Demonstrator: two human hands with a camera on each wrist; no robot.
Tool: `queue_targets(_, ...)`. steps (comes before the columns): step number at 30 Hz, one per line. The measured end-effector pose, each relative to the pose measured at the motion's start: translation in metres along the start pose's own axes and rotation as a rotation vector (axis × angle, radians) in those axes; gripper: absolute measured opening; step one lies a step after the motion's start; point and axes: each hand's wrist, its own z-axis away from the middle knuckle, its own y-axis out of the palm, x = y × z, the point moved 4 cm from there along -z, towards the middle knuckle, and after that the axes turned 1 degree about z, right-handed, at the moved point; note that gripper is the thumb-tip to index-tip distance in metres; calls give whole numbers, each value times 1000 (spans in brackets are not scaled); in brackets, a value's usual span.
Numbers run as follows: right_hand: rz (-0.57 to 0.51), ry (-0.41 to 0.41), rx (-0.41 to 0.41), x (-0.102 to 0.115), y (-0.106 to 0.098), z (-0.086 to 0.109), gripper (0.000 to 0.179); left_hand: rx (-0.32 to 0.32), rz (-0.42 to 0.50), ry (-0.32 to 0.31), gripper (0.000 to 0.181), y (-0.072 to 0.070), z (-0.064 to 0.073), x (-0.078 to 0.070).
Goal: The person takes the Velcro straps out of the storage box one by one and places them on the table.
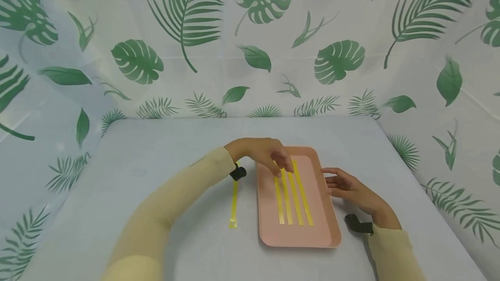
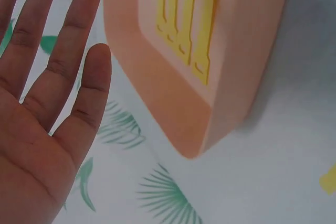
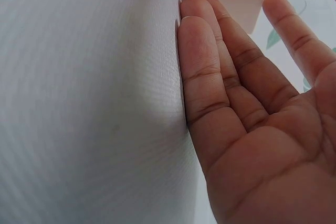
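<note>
A pink rectangular tray (image 1: 298, 235) lies on the table, and several flat yellow strips (image 1: 297, 203) run lengthwise side by side in it. Over the tray's far left part is my left hand (image 1: 265, 153), its fingertips overlapping the strips' far ends in the head view. In the left wrist view its fingers (image 2: 68, 51) are spread and nearly straight, with nothing between them. My right hand (image 1: 353, 190) is at the tray's right side, fingertips right at the wall. Low along the table lie its outer fingers (image 3: 202, 61), fairly straight. Another yellow strip (image 1: 234, 203) lies left of the tray.
The pale table (image 1: 195, 237) holds the tray and the single strip, which passes partly behind my left wrist. A white cloth (image 1: 218, 25) with green leaf prints hangs at the back and both sides. Each wrist wears a small black device (image 1: 357, 224).
</note>
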Motion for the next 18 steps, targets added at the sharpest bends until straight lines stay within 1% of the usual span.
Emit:
queue_targets(4,-1,8,9,-2,0,1,64,64,-2,-7,34,2,-19,-5)
queue_targets(7,-16,0,17,-3,0,1,63,94,-2,-5,33,4,-32,-7)
queue_targets(13,-48,-58,27,-1,-1,0,60,95,-45,-4,32,8,-53,-4)
queue_targets(18,-45,-60,22,0,-1,1,59,104,-18,-36,33,14,-67,4)
